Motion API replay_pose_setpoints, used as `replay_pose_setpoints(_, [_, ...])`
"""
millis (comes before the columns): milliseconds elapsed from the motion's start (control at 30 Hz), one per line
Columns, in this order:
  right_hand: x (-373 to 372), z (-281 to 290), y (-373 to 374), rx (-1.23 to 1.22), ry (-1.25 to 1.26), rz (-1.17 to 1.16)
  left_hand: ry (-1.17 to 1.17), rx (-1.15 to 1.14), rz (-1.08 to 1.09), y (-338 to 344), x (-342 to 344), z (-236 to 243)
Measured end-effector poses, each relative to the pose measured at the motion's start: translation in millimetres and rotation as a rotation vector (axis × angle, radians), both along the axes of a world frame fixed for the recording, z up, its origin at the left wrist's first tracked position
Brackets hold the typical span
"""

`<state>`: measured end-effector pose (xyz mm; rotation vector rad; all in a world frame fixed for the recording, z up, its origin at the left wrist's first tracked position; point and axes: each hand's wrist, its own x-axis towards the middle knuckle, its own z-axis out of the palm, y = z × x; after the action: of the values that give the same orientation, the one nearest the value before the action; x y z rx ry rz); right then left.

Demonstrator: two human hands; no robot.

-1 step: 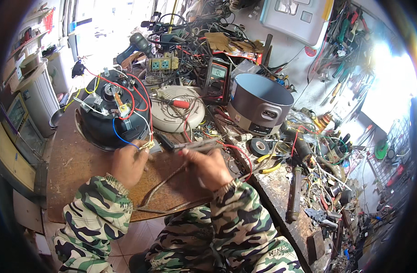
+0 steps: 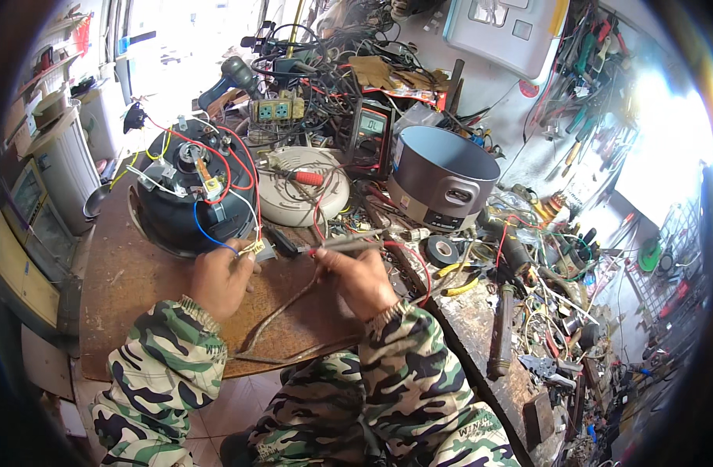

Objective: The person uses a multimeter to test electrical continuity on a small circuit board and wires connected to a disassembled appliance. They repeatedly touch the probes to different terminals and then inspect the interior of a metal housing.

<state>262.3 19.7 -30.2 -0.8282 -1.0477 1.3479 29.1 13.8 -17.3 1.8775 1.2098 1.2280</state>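
On the worn wooden board (image 2: 131, 311) sits an upturned black appliance body (image 2: 166, 214) with coloured wires. My left hand (image 2: 220, 284) pinches a small pale wire connector (image 2: 251, 247) beside its front edge, where blue and white wires run. My right hand (image 2: 360, 280) grips a slim greyish tool (image 2: 345, 243), blurred, too small to identify surely. A grey cord (image 2: 271, 319) loops below both hands. A dark pen-like piece (image 2: 282, 241) lies between them. Behind are a round beige plate (image 2: 294, 202) with a red-handled tool (image 2: 308, 178) on it.
A grey cooker shell (image 2: 442, 183), multimeter (image 2: 370, 132) and socket block (image 2: 275, 110) stand behind. Black tape (image 2: 442, 251), yellow-handled pliers (image 2: 461, 285), a metal bar (image 2: 503, 331) and tangled scrap crowd the right bench (image 2: 481, 373). Tools hang on the right wall (image 2: 590, 78).
My right hand has shifted very slightly upward, tilting the slim tool a little. My left hand stays at the connector.
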Motion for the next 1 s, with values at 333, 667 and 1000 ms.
replay_pose_setpoints(333, [-2.2, 43.8, -19.1, -0.01, -0.854, 0.3, 0.021, -0.003, 0.062, 1.1, -12.2, -7.4])
replay_pose_setpoints(667, [152.4, 145.2, 38.0, 0.436, -1.955, -0.704, 0.095, 0.095, 0.012, 8.3, -5.8, -10.0])
replay_pose_setpoints(1000, [155.4, 133.2, 54.6, 0.293, -1.911, -0.512, 0.106, 0.155, 0.09, 6.0, -13.1, -6.4])
